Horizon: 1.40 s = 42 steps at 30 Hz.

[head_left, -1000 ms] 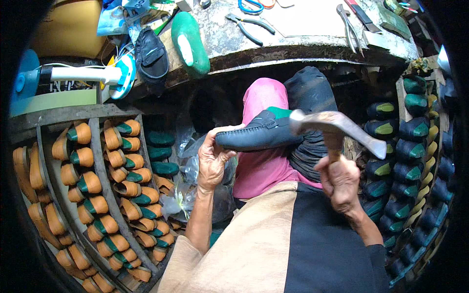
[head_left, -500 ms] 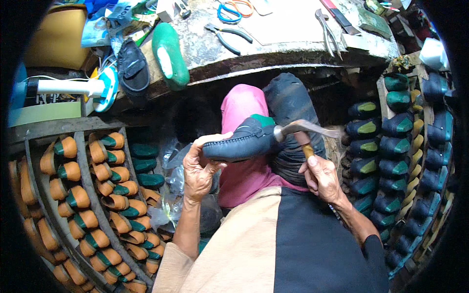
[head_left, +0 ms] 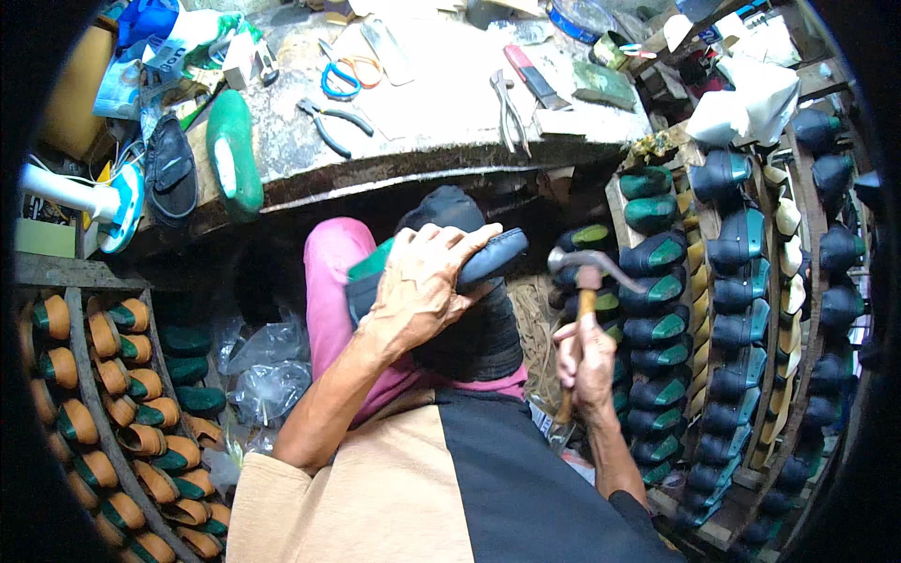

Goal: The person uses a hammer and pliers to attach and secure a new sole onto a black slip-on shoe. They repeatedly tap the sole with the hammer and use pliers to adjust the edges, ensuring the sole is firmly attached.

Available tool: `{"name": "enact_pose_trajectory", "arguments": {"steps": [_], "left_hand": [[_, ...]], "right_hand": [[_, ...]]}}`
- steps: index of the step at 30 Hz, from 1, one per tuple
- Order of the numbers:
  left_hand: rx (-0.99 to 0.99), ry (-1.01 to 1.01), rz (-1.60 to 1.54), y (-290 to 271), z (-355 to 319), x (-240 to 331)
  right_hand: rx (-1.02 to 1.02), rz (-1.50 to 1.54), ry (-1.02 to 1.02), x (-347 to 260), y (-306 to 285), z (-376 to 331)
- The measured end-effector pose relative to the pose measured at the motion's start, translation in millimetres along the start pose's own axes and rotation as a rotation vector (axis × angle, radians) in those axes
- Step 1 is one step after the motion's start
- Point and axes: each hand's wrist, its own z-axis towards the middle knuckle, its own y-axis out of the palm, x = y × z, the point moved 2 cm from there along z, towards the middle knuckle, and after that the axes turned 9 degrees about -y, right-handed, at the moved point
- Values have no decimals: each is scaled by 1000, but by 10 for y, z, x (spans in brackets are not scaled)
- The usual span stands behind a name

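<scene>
A dark blue shoe (head_left: 474, 266) on a green last is gripped from above by the left hand (head_left: 422, 281), over the lap. A wooden-handled hammer (head_left: 584, 291) is clasped in the right hand (head_left: 587, 361), just beside the shoe's toe.

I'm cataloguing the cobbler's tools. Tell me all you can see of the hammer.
The hammer has a grey metal head with a long curved, tapering end pointing right, and a brown wooden handle running down. It stands roughly upright, head up, just right of the dark shoe without touching it. The right hand grips the handle's middle; the lower end shows below the fist.
</scene>
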Motion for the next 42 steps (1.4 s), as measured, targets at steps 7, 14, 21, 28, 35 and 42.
{"name": "enact_pose_trajectory", "arguments": {"steps": [7,14,21,28,35,42], "left_hand": [[52,-179,104,162,-271,-266],[70,-173,142,159,-287,-193],[17,-443,-586,-104,-72,-405],[61,-575,-773,66,-534,-842],[88,-458,-643,136,-615,-857],[133,-476,-582,28,-494,-802]], "right_hand": [[-338,-565,-649,-807,380,336],[-378,-1008,-596,-969,489,704],[-30,-208,-14,625,280,1257],[16,-1052,-412,1616,304,3069],[-239,-1335,-333,2332,576,4298],[-154,-920,-398,1737,453,3051]]}}
